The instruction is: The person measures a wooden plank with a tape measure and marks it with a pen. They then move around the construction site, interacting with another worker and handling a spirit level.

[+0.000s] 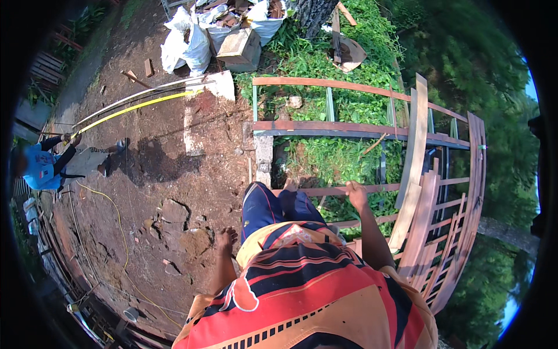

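My left hand (225, 238) hangs over the bare dirt beside my leg, fingers apart, with nothing in it. My right hand (354, 193) has curled fingers above a wooden deck frame, near a reddish crosspiece (381, 188); I cannot make out whether anything is inside them. My legs (265, 205) in dark trousers stand at the frame's left end, by a short concrete strip (264, 157). Long loose planks (415, 145) lie across the frame to my right, with more reddish boards (427, 227) below them.
A co-worker (40, 166) in blue at the left holds a long yellow strip (136, 106). White sacks (180, 46), a wooden box (238, 52) and a tree trunk (311, 14) are beyond. A yellow cord (119, 232) and broken rocks (174, 215) lie on the dirt.
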